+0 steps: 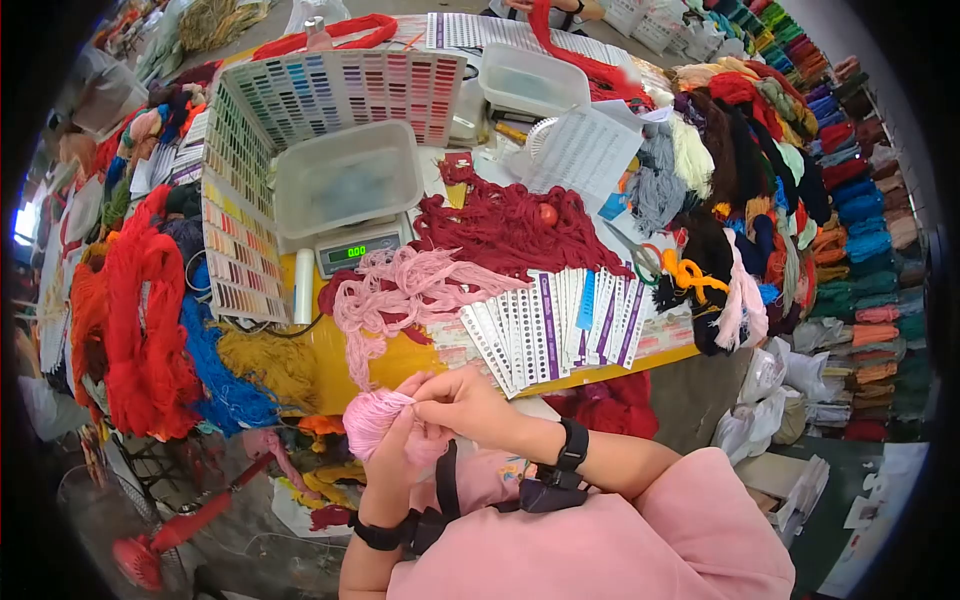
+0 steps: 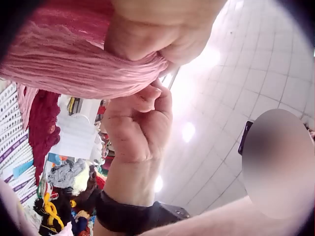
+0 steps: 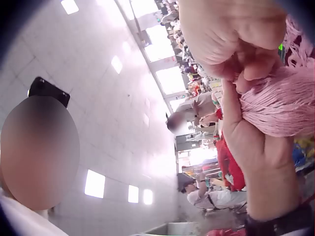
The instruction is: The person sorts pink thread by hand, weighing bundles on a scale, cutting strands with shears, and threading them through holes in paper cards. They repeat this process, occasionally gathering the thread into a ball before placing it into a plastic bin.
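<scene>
A pink skein of thread [image 1: 372, 422] is held up in front of the table's near edge. My left hand [image 1: 393, 460] grips it from below and the side. My right hand [image 1: 468, 402] pinches the skein's gathered end, close by the left thumb. In the right wrist view the strands [image 3: 283, 105] fan out from the pinched end. The left wrist view shows the skein [image 2: 83, 73] stretching sideways from between both hands. Just beyond, a loose light-pink hank [image 1: 410, 290] lies on the table, trailing toward my hands, beside a heap of dark red yarn [image 1: 510, 225].
Punched thread cards [image 1: 555, 325] lie fanned near the table edge, with scissors [image 1: 640, 250] to their right. A scale [image 1: 360, 248] bearing a clear plastic tub [image 1: 350, 170] stands before an upright colour chart [image 1: 240, 190]. Red hanks [image 1: 150, 320] hang at left; a red fan [image 1: 140, 560] stands below.
</scene>
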`<state>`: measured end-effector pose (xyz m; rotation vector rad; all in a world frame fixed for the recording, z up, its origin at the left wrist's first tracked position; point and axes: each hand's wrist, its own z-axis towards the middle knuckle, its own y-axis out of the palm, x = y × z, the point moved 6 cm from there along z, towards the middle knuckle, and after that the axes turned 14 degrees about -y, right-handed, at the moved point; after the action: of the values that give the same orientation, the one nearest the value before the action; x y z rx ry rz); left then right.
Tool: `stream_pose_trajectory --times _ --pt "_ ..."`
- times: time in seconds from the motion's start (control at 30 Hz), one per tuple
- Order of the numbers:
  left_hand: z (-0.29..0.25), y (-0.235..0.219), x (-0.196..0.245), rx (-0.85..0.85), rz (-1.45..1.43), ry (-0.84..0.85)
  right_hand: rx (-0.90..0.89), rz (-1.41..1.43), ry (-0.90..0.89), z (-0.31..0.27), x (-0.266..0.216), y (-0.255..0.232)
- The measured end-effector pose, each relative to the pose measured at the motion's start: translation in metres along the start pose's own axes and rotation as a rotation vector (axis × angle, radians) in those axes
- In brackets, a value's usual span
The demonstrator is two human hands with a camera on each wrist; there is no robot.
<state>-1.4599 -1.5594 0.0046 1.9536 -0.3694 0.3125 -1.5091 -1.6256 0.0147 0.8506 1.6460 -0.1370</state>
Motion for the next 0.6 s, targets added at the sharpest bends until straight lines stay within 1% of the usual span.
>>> stream_pose_trajectory --times 0.07,0.1,0.17,0.2,0.23,0.3,0.33,0.37,0.43,0.47,0.5,0.57,0.6 --pt "-0.003 -0.004 0.001 0.110 0.107 -0.035 0.002 -0.039 -0.040 0.002 -0.001 0.003" --pt "-0.004 -0.006 0.004 0.130 0.103 -0.022 -0.019 -0.032 -0.030 0.003 -0.001 0.005" --pt "-0.006 -0.007 0.006 0.057 -0.039 -0.037 -0.012 0.097 -0.040 0.007 -0.005 0.007" --pt "-0.008 -0.010 0.008 0.042 -0.030 -0.018 -0.051 0.075 0.008 0.007 -0.004 0.007" --pt "-0.011 -0.012 0.011 0.067 -0.040 0.015 -0.090 0.077 0.025 0.008 -0.004 0.010" --pt "-0.014 -0.010 0.011 0.000 -0.130 -0.007 -0.086 0.194 0.089 0.008 -0.002 0.012" --pt "-0.015 -0.007 0.012 -0.119 -0.167 0.006 -0.072 0.231 0.151 0.007 -0.003 0.015" --pt "-0.016 -0.011 0.012 -0.109 -0.172 0.025 -0.091 0.227 0.162 0.008 -0.002 0.017" --pt "-0.016 -0.012 0.010 -0.153 -0.209 0.034 -0.085 0.184 0.170 0.010 0.000 0.017" --pt "-0.016 -0.012 0.010 -0.151 -0.214 0.046 -0.110 0.108 0.144 0.011 0.000 0.020" --pt "-0.016 -0.013 0.010 -0.116 -0.191 0.043 -0.120 0.101 0.149 0.012 -0.001 0.023" --pt "-0.017 -0.014 0.010 -0.079 -0.172 0.047 -0.176 -0.143 0.154 0.014 -0.004 0.026" --pt "-0.017 -0.015 0.011 -0.024 -0.087 0.060 -0.184 -0.147 0.157 0.014 -0.001 0.027"
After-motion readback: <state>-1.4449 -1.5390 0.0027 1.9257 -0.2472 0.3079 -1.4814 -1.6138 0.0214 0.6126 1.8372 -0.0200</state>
